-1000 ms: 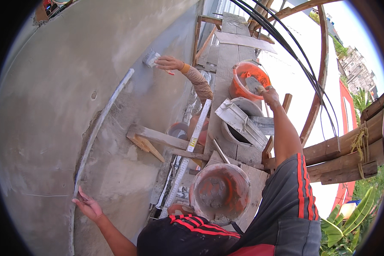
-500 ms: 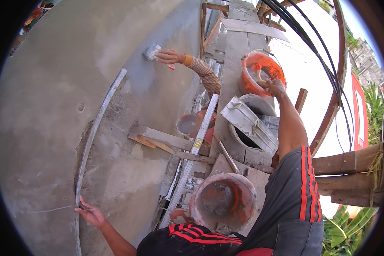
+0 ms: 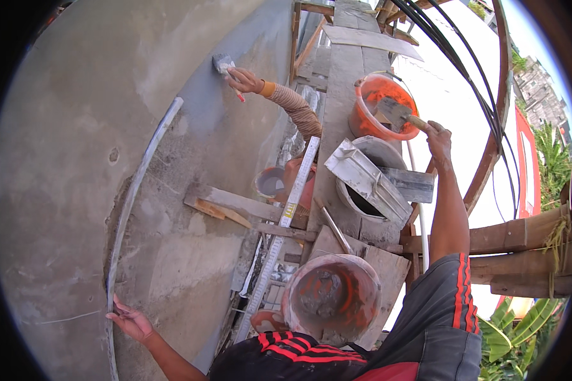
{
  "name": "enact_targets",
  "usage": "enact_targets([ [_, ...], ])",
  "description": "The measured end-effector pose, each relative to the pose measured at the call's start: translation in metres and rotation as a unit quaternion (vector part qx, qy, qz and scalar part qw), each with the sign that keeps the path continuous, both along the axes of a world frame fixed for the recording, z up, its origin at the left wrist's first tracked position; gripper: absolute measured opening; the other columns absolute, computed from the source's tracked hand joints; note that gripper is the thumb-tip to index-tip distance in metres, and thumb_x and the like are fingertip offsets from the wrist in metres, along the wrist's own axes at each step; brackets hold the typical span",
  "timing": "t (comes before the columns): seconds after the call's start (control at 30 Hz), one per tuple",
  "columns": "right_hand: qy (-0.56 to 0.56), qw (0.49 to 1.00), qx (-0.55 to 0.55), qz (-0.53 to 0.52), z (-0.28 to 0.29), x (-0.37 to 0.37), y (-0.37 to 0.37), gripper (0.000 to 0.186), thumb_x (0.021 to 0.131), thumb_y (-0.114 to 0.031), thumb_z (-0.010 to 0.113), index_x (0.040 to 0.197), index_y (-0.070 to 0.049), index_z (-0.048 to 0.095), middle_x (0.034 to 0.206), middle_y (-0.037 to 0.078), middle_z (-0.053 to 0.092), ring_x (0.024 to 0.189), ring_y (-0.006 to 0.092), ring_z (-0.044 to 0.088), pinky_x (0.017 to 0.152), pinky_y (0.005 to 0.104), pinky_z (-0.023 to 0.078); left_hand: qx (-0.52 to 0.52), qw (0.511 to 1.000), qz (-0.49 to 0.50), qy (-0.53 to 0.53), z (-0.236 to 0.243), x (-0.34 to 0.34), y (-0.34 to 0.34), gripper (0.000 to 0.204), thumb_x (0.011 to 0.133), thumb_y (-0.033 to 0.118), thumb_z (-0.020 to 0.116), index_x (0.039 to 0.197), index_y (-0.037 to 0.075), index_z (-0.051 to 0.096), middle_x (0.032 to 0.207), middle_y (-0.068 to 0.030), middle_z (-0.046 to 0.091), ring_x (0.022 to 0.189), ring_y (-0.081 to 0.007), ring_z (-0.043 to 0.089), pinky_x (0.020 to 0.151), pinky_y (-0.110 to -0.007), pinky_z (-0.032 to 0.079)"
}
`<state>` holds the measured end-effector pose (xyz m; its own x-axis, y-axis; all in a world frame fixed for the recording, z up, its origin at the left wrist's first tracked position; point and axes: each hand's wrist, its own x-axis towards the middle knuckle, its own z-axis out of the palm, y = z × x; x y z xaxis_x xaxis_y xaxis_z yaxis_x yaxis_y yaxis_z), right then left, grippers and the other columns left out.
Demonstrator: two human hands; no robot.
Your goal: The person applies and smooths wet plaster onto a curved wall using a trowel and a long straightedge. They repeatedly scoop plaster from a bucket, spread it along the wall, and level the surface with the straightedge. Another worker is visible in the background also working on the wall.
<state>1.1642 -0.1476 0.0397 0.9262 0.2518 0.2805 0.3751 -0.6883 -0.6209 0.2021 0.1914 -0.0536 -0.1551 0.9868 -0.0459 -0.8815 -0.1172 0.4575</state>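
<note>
My right hand is wrapped round the handle of a trowel. Its grey blade lies over the mouth of an orange bucket with mortar smeared inside. At the lower left, the fingers of my left hand grip the edge of a long pale strip, which lies along the grey plastered wall. Beyond the strip's top end, another person's hand holds a wide brush against a darker wet patch of the wall.
A mortar-stained bucket stands close to me. Near the planks, a metal channel piece and a flat float rest across a pale bucket. A long straightedge leans beside a wooden board. Black cables hang at right.
My right hand has drawn back from inside the orange bucket toward the right, bringing the trowel blade up into sight. My left hand stays at the strip. The other person's brush has shifted slightly up.
</note>
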Motion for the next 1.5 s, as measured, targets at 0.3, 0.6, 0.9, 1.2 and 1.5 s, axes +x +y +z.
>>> enact_targets([
  [0.3,-0.120,0.990,-0.071,0.038,0.021,-0.038,0.015,0.043,0.101,-0.030,0.063,0.136,-0.006,0.067,0.111,0.019,0.071,0.099,0.0324,0.068,0.092,0.0428,0.054,0.015,1.000,-0.019,-0.007,0.005,-0.004,0.000,0.084,0.103,0.024,0.067,0.157,-0.015,0.016,0.166,-0.0278,0.028,0.149,-0.0294,0.043,0.117,-0.034,0.051],
  [0.6,-0.188,0.951,-0.244,0.019,0.060,-0.098,0.042,0.038,0.105,-0.017,0.047,0.135,-0.026,0.069,0.123,0.004,0.069,0.106,0.0284,0.062,0.093,0.0450,0.050,-0.004,0.998,-0.013,-0.054,0.006,0.001,-0.005,0.083,0.102,0.023,0.068,0.156,-0.016,0.018,0.167,-0.0265,0.026,0.149,-0.0308,0.042,0.116,-0.034,0.052],
  [0.9,-0.172,0.965,-0.196,0.024,0.056,-0.120,0.023,0.040,0.108,-0.016,0.045,0.142,-0.025,0.063,0.108,0.016,0.055,0.103,0.0362,0.060,0.093,0.0503,0.051,-0.031,0.999,0.032,-0.018,0.025,0.025,-0.008,0.075,0.101,0.022,0.069,0.150,-0.019,0.031,0.161,-0.0282,0.037,0.147,-0.0325,0.044,0.110,-0.033,0.058],
  [1.2,-0.204,0.966,-0.155,0.032,0.068,-0.131,0.004,0.036,0.108,-0.017,0.046,0.137,-0.021,0.065,0.104,0.016,0.055,0.095,0.0366,0.064,0.088,0.0503,0.053,-0.001,0.999,-0.007,-0.046,0.009,0.019,-0.004,0.080,0.102,0.024,0.068,0.154,-0.018,0.023,0.161,-0.0288,0.036,0.145,-0.0320,0.047,0.112,-0.033,0.056],
  [1.5,-0.220,0.962,-0.142,0.078,0.058,-0.139,-0.013,0.033,0.104,-0.009,0.053,0.135,-0.011,0.064,0.106,0.017,0.054,0.098,0.0380,0.064,0.086,0.0510,0.053,-0.004,1.000,-0.017,-0.022,0.014,0.022,-0.003,0.079,0.103,0.027,0.067,0.153,-0.018,0.025,0.162,-0.0285,0.036,0.145,-0.0299,0.047,0.111,-0.032,0.056],
])
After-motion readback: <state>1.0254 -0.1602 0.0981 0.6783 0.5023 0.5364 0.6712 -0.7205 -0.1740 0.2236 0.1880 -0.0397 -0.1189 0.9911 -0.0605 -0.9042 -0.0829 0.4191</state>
